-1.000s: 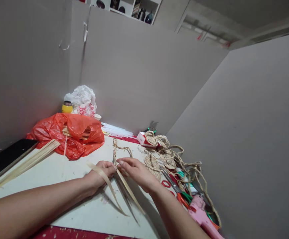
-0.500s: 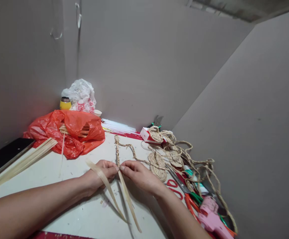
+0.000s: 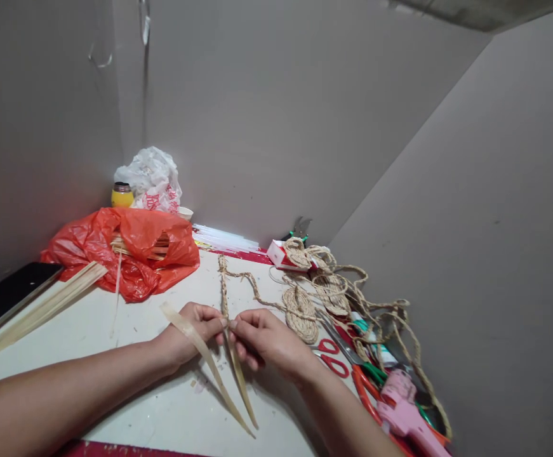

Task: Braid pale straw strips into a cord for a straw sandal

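A thin straw braid (image 3: 224,289) runs up the white tabletop from my fingertips. My left hand (image 3: 194,327) pinches its lower end, and one loose pale strip (image 3: 204,352) passes over the back of this hand and hangs toward me. Close against it, my right hand (image 3: 261,333) pinches at the same spot, its thumb and forefinger closed on the strips. Another flat strip (image 3: 240,377) trails down between the two hands. From the braid's far end a thin cord (image 3: 256,292) leads right to a coiled oval of braided cord (image 3: 299,314).
At the left lie a red plastic bag (image 3: 128,244), a bundle of straw strips (image 3: 61,304) and a dark phone-like slab (image 3: 14,295). Along the right are red-handled scissors (image 3: 333,358), orange-handled shears (image 3: 366,384), a pink glue gun (image 3: 404,409) and tangled cord (image 3: 366,298). Walls stand behind and right.
My right hand's lower fingers have spread out below the braid. The hanging strips have swung slightly, their ends now closer together. The view has shifted a little.
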`<state>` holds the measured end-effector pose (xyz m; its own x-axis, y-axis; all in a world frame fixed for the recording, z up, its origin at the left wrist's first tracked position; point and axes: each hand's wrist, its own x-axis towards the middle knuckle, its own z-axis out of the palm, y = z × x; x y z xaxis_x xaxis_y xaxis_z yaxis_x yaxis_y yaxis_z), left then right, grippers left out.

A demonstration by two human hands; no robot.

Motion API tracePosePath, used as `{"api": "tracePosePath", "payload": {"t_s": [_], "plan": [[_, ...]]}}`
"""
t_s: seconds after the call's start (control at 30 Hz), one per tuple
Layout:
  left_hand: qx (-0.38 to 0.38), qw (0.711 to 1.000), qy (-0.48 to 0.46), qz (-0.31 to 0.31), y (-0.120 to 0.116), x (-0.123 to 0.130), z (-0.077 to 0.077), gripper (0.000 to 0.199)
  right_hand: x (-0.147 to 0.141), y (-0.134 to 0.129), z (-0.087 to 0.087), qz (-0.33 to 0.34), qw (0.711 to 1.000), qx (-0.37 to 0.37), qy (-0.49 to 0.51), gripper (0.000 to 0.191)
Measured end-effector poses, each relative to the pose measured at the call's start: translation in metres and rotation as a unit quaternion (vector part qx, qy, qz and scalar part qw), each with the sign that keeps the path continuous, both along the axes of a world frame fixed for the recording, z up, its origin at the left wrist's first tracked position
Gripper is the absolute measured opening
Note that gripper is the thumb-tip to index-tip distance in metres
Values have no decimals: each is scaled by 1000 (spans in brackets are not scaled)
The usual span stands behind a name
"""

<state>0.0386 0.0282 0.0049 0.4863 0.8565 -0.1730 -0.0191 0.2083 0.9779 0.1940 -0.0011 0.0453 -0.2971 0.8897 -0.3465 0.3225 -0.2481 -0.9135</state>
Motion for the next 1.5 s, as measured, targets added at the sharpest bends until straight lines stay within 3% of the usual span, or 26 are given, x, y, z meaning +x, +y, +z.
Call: {"api": "tracePosePath", "payload": {"t_s": [0.1, 0.2, 0.33, 0.47, 0.53, 0.6, 0.63, 0.7, 0.77, 0.8, 0.93, 1.17, 1.27, 1.37, 1.5], "plan": [[-16, 999, -38, -19, -1, -1, -1, 28, -16, -10, -3, -23, 1000, -7, -19, 36], [-36, 999, -40, -3, -3, -1, 1, 26, -26, -18, -11, -47, 988, 84, -122, 33], [-43, 998, -47, 18, -6, 1, 3, 27, -32, -27, -19, -47, 913, 259, -312, 26], [-44, 998, -50, 21, -6, 1, 3, 26, -33, -39, -10, 20, 877, 282, -389, 27], [-42, 997, -54, 21, -5, 1, 4, 26, -26, -43, 3, 98, 887, 267, -363, 26], [-60, 996, -62, 15, -4, 1, 5, 25, -14, -41, 18, 138, 915, 228, -302, 30], [-78, 995, -66, 12, -4, 1, 7, 24, -7, -37, 23, 115, 932, 209, -273, 34], [-114, 990, -77, 4, -4, 0, 9, 23, 4, -26, 27, -28, 952, 221, -211, 38], [-133, 988, -74, -9, -4, -1, 11, 23, 9, -14, 19, -147, 959, 213, -118, 34], [-134, 988, -75, -17, -5, -1, 11, 22, 8, -9, 12, -166, 968, 179, -60, 35], [-113, 984, -121, -59, -5, 0, 8, 19, -7, -2, -17, -96, 989, 7, 114, 37], [-84, 994, -63, -30, -4, 1, 0, 16, -4, 1, -22, -63, 996, -31, 58, 42], [-63, 996, -62, -1, -2, 2, -7, 31, -1, 3, -23, -51, 998, -34, 13, 44], [-9, 999, -45, -15, 1, 2, -16, 36, 0, 4, -25, -30, 999, -38, -3, 43], [37, 997, -20, -62, 6, -1, -20, 31, -1, 5, -28, -10, 999, 45, 27, 42]]}}
